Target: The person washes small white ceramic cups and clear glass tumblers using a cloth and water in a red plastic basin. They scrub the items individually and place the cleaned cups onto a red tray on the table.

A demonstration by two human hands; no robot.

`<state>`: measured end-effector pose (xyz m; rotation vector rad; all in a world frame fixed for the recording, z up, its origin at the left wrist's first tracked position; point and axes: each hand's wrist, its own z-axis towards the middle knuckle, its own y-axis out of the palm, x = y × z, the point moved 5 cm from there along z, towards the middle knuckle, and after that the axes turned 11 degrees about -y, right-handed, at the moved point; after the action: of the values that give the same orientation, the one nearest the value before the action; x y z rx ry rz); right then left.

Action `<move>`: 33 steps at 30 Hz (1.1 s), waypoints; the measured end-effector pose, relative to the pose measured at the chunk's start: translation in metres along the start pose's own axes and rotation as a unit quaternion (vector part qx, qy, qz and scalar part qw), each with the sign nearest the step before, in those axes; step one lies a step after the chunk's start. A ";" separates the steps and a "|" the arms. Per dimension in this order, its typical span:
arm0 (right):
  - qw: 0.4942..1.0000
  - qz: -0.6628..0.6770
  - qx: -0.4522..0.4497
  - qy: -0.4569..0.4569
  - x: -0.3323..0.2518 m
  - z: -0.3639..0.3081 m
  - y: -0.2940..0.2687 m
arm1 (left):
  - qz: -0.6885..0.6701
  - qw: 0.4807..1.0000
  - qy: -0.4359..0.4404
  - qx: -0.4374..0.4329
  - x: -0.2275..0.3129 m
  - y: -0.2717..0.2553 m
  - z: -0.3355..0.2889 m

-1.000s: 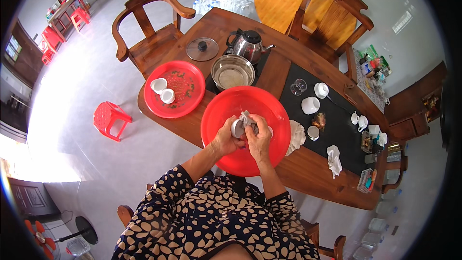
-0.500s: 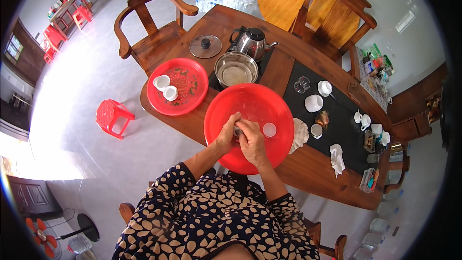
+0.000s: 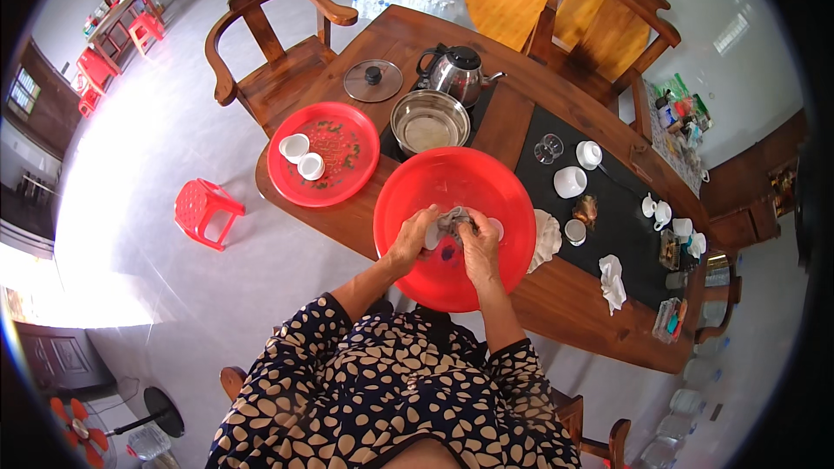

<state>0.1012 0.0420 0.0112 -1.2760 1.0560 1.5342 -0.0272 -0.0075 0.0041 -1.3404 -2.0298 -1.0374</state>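
Solid bright red on the basin (image 3: 408,182), dull grey on the rag (image 3: 453,220), plain white on the cup (image 3: 431,236)! Red again for the tray (image 3: 300,122), this one splashed with green and gold motifs. Brown wood grain across the tabletop (image 3: 508,113), black down its panel (image 3: 608,226), silver and black on the kettle (image 3: 456,82), and cream blotches all over that navy blouse (image 3: 391,382)!

At the frame's centre, two hands (image 3: 480,254), one basin (image 3: 508,265) and one grey cloth (image 3: 453,219) are seen. To their left, one tray (image 3: 347,143) with at least two cups (image 3: 311,166) is counted. Above, one kettle (image 3: 459,78), one pot (image 3: 426,126) and one lid (image 3: 382,87) are shown; at lower left, one fan (image 3: 80,431).
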 end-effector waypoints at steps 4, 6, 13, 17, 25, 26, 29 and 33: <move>0.864 -0.474 -0.066 -0.159 0.007 -0.010 -0.011 | -0.140 0.981 -0.111 -0.072 -0.019 -0.012 0.022; 0.830 -0.518 -0.133 -0.158 0.029 -0.025 -0.011 | -0.178 0.974 -0.112 -0.086 -0.016 -0.013 0.025; 0.969 -0.195 -0.153 -0.008 -0.004 -0.020 -0.004 | -0.183 0.975 -0.106 -0.072 -0.034 -0.024 0.047; 0.971 -0.159 -0.144 -0.105 -0.049 -0.014 0.024 | -0.119 0.989 -0.023 -0.090 -0.034 -0.008 0.041; 0.952 -0.254 -0.061 -0.162 -0.029 -0.006 -0.001 | 0.093 0.981 0.166 -0.029 0.002 0.010 0.021; 0.952 -0.245 -0.070 -0.169 -0.027 -0.010 -0.005 | 0.147 0.973 0.177 0.003 -0.005 0.012 0.029; 0.983 -0.157 -0.049 -0.081 -0.015 -0.021 -0.015 | 0.329 0.884 0.329 0.034 0.001 0.029 0.014; 0.973 -0.220 -0.049 -0.046 0.008 -0.035 -0.038 | 0.455 0.791 0.408 0.032 0.016 0.042 -0.009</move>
<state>0.1457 0.0199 -0.0038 -1.3818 0.5910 1.2979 0.0054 0.0034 0.0345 -1.2631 -0.6190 -0.8173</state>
